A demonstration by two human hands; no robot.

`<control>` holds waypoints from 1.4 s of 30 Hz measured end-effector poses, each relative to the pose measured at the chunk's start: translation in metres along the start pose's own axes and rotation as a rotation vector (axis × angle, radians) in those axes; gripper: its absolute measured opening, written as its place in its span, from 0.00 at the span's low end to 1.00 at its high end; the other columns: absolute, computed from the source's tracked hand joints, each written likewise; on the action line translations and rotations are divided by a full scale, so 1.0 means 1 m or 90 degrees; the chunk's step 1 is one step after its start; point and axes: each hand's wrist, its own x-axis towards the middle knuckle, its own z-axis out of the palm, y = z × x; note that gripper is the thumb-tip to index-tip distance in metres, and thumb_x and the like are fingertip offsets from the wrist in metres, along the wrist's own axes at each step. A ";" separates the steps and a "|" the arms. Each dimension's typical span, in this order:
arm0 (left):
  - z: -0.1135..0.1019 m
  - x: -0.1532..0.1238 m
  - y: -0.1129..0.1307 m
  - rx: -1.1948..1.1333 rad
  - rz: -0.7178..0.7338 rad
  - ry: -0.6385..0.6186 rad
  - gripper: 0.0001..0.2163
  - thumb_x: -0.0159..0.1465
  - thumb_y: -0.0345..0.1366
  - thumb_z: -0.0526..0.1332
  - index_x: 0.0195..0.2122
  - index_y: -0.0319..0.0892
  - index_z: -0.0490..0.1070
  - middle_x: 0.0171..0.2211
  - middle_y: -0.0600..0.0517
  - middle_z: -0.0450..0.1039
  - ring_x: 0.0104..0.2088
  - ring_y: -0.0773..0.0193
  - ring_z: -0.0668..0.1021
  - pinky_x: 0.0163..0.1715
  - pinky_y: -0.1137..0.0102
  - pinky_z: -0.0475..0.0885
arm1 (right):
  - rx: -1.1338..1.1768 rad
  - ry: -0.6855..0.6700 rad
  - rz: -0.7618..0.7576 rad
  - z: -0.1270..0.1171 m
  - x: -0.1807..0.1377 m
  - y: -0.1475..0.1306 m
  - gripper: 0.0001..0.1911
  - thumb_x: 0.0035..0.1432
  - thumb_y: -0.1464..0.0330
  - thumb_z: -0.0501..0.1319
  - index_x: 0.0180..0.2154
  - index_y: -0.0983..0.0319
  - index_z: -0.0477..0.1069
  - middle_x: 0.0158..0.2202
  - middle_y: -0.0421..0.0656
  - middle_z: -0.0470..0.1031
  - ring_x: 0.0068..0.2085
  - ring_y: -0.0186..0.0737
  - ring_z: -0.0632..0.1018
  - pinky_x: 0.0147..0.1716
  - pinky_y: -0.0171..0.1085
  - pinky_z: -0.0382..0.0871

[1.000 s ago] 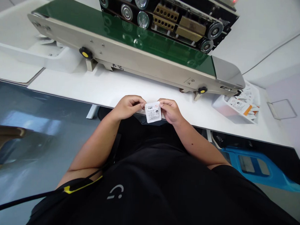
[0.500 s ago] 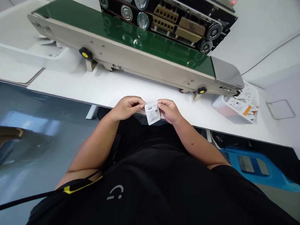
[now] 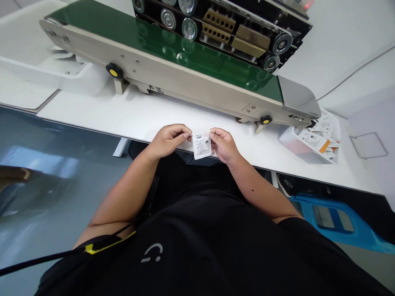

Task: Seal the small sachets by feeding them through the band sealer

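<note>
A small white printed sachet hangs upright in front of my body, above the near edge of the white table. My right hand pinches its upper right corner between thumb and fingers. My left hand is closed in a pinch at the sachet's upper left corner, the fingertips right at its edge. Dark text and a small round dark picture show on the face turned to me. Behind the hands runs the green conveyor belt of a machine with metal rollers.
On the right, a white bin holds several printed packets under the conveyor's end. A large white tray with a few packets stands at the left. Black-and-yellow knobs stick out from the conveyor's side. A blue stool stands lower right.
The sachet has turned slightly and hangs straighter, a little higher. My right hand has shifted slightly to the right; my left hand stays close to the sachet's left corner.
</note>
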 end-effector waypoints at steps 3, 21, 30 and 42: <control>0.000 0.000 0.001 0.000 -0.005 0.011 0.13 0.70 0.46 0.65 0.38 0.40 0.80 0.33 0.48 0.81 0.33 0.65 0.79 0.33 0.71 0.73 | -0.004 -0.005 -0.005 0.000 -0.001 0.001 0.20 0.56 0.49 0.72 0.34 0.58 0.73 0.24 0.35 0.74 0.20 0.31 0.71 0.18 0.32 0.62; 0.006 -0.001 0.002 -0.098 -0.055 0.069 0.18 0.65 0.50 0.72 0.33 0.39 0.76 0.27 0.48 0.81 0.22 0.68 0.77 0.24 0.74 0.73 | 0.027 -0.114 -0.010 -0.004 -0.002 -0.002 0.31 0.54 0.39 0.70 0.41 0.60 0.79 0.34 0.42 0.81 0.31 0.37 0.78 0.28 0.35 0.73; 0.002 -0.002 0.002 -0.124 -0.049 0.023 0.18 0.65 0.50 0.72 0.32 0.39 0.75 0.28 0.46 0.82 0.24 0.67 0.79 0.26 0.73 0.75 | 0.049 -0.153 0.019 -0.005 -0.003 -0.008 0.31 0.49 0.48 0.78 0.47 0.60 0.78 0.38 0.44 0.84 0.33 0.38 0.83 0.30 0.34 0.77; 0.000 -0.001 0.004 -0.073 -0.042 -0.032 0.15 0.67 0.48 0.69 0.36 0.39 0.75 0.30 0.48 0.81 0.26 0.68 0.76 0.27 0.75 0.72 | -0.018 -0.011 -0.019 -0.021 -0.009 -0.026 0.25 0.53 0.52 0.76 0.44 0.57 0.71 0.30 0.37 0.80 0.22 0.34 0.78 0.17 0.32 0.72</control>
